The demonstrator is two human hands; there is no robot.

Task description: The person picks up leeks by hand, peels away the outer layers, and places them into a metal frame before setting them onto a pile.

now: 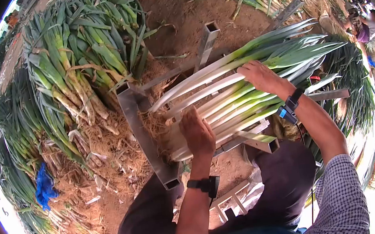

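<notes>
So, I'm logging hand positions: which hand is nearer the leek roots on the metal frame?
Left. The left hand is over the white stalks, close to the roots; the right hand is farther along, near the green leaves.

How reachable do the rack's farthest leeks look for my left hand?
Probably yes: nothing covers the farthest leeks along their white part, and your left hand is close by, over nearer leeks.

Easiest way through is over bare dirt [172,9] at 12 o'clock. Metal post [206,47] pokes up near 1 tho, racked leeks [237,102] hog 2, end bar [145,134] walls off 9, leek pile [81,50] blocks 10.
</notes>
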